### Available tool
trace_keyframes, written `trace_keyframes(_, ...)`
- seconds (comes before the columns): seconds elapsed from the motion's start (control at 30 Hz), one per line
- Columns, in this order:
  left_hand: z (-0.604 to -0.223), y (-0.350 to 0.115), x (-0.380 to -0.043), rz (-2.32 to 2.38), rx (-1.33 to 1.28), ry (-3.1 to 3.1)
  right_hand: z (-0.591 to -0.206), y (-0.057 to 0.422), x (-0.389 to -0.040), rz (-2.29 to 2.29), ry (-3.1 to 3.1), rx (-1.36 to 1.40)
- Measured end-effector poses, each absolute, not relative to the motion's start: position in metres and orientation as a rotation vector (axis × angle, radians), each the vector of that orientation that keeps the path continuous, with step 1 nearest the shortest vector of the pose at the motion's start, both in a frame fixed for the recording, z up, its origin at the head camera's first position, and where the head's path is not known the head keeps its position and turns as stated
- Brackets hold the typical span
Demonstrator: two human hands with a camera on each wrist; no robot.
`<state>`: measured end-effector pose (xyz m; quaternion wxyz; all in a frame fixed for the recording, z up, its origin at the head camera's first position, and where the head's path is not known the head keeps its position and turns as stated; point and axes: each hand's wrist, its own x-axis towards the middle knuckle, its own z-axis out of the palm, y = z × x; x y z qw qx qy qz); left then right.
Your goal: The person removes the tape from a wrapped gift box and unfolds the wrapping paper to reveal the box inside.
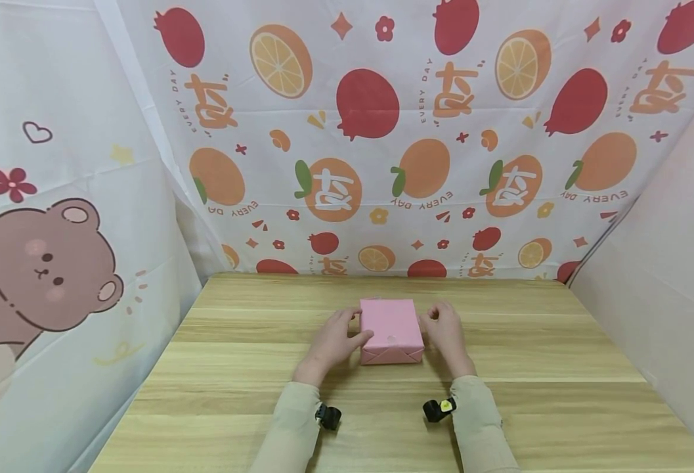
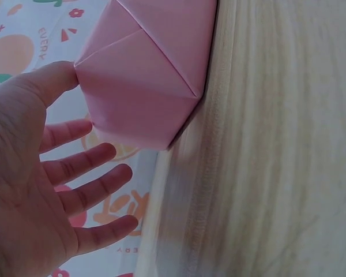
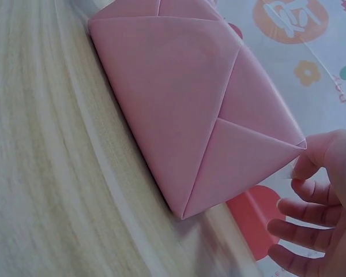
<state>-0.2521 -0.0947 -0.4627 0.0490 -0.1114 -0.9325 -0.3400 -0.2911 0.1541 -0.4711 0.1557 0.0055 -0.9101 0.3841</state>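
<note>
A pink paper-wrapped box point(image 1: 389, 322) sits on the wooden table between both hands, its folded flaps facing front and side. A small clear patch shows near its front top edge. My left hand point(image 1: 337, 338) is at the box's left side, thumb over the top edge. In the left wrist view the thumb tip touches a corner of the box point(image 2: 141, 86), while the other fingers of the left hand point(image 2: 29, 167) spread out. At the right side, my right hand point(image 1: 446, 330) pinches a faint, see-through sliver like clear tape beside the box corner; its fingers point(image 3: 305, 234) curl loosely.
The wood-grain table point(image 1: 252, 394) reaches back to a fruit-print curtain point(image 1: 370, 164). A bear-print cloth point(image 1: 57, 263) hangs at the left, and a pale wall point(image 1: 666, 276) stands at the right. Small black cameras point(image 1: 329, 416) are strapped to both wrists.
</note>
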Motion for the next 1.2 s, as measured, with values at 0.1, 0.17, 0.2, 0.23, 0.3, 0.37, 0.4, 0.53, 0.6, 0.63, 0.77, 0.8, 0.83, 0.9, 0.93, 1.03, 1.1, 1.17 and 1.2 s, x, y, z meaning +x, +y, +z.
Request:
trace_keyframes(0.1, -0.4626, -0.0948, -0.2520, -1.040, -0.335, -2.847, -0.4719, 0.1556, -0.2928, 1.145, -2.622, -0.003)
trace_keyframes(0.17, -0.4624, -0.0951, -0.2521, -1.031, -0.340, -2.854, -0.4717, 0.1567, -0.2935, 1.211, -2.614, -0.014)
trace_keyframes(0.2, -0.4624, -0.0953, -0.2522, -1.021, -0.348, -2.854, -0.4713, 0.1570, -0.2936, 1.244, -2.612, -0.020)
trace_keyframes(0.23, -0.4625, -0.0954, -0.2524, -1.012, -0.356, -2.856, -0.4711, 0.1573, -0.2937, 1.276, -2.607, -0.028)
trace_keyframes(0.3, -0.4627, -0.0956, -0.2525, -0.992, -0.370, -2.858, -0.4702, 0.1580, -0.2936, 1.340, -2.602, -0.047)
trace_keyframes(0.37, -0.4631, -0.0958, -0.2526, -0.978, -0.383, -2.859, -0.4689, 0.1582, -0.2933, 1.375, -2.602, -0.064)
trace_keyframes(0.4, -0.4632, -0.0959, -0.2527, -0.977, -0.386, -2.858, -0.4683, 0.1584, -0.2929, 1.388, -2.602, -0.069)
trace_keyframes(0.53, -0.4642, -0.0965, -0.2537, -0.981, -0.386, -2.860, -0.4663, 0.1589, -0.2932, 1.413, -2.581, -0.073)
trace_keyframes(0.6, -0.4646, -0.0967, -0.2541, -0.975, -0.385, -2.859, -0.4664, 0.1593, -0.2942, 1.412, -2.576, -0.067)
trace_keyframes(0.63, -0.4646, -0.0968, -0.2541, -0.971, -0.387, -2.855, -0.4668, 0.1596, -0.2952, 1.409, -2.574, -0.066)
trace_keyframes(0.77, -0.4635, -0.0963, -0.2529, -0.959, -0.376, -2.848, -0.4682, 0.1610, -0.2972, 1.399, -2.578, -0.057)
trace_keyframes(0.8, -0.4632, -0.0962, -0.2526, -0.958, -0.371, -2.847, -0.4685, 0.1612, -0.2976, 1.401, -2.576, -0.055)
trace_keyframes(0.83, -0.4625, -0.0962, -0.2523, -0.957, -0.365, -2.846, -0.4685, 0.1614, -0.2979, 1.398, -2.573, -0.050)
trace_keyframes(0.9, -0.4617, -0.0965, -0.2520, -0.955, -0.353, -2.842, -0.4685, 0.1614, -0.2981, 1.393, -2.566, -0.045)
trace_keyframes(0.93, -0.4616, -0.0967, -0.2520, -0.954, -0.349, -2.837, -0.4683, 0.1613, -0.2980, 1.396, -2.560, -0.045)
trace_keyframes(1.03, -0.4607, -0.0974, -0.2521, -0.951, -0.336, -2.817, -0.4679, 0.1606, -0.2975, 1.401, -2.549, -0.050)
trace_keyframes(1.1, -0.4602, -0.0980, -0.2524, -0.952, -0.331, -2.799, -0.4675, 0.1599, -0.2969, 1.408, -2.542, -0.055)
trace_keyframes(1.17, -0.4600, -0.0983, -0.2526, -0.949, -0.322, -2.786, -0.4674, 0.1595, -0.2965, 1.407, -2.541, -0.057)
trace_keyframes(1.2, -0.4599, -0.0985, -0.2527, -0.947, -0.325, -2.775, -0.4671, 0.1593, -0.2963, 1.403, -2.540, -0.055)
